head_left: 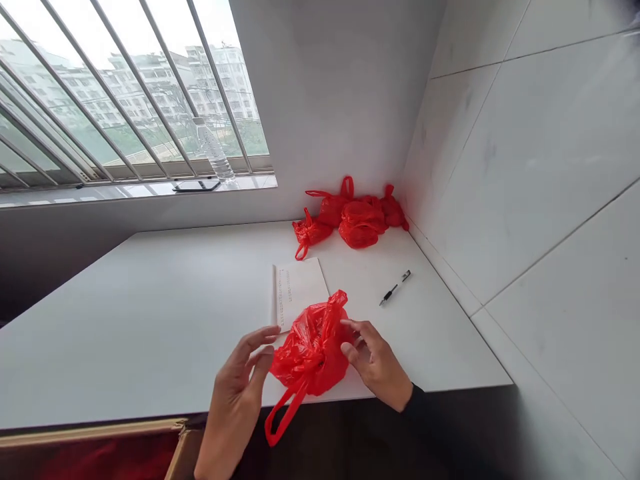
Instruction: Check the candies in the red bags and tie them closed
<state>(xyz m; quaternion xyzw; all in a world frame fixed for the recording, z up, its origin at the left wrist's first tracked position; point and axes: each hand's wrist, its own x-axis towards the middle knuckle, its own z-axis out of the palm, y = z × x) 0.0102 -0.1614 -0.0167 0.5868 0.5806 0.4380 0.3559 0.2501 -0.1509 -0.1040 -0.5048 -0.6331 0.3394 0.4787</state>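
A knotted red plastic bag (313,347) sits at the front edge of the white table, with one handle loop hanging over the edge. What is inside it is hidden. On its left side is my left hand (243,383), its fingers curved and apart, the tips close to the plastic. My right hand (377,363) is at the bag's right side, thumb and fingers spread, fingertips at the plastic. Neither hand wraps round the bag; whether the fingertips touch it is hard to tell. Partly behind the bag lies an open notebook (303,283) with handwriting on its page.
Several tied red bags (363,223) stand in the table's back right corner. A black and clear pen (395,288) lies on the white table (175,300). On the window sill are a water bottle (216,153) and a dark phone (197,186). A cardboard box (180,447) stands below, front left.
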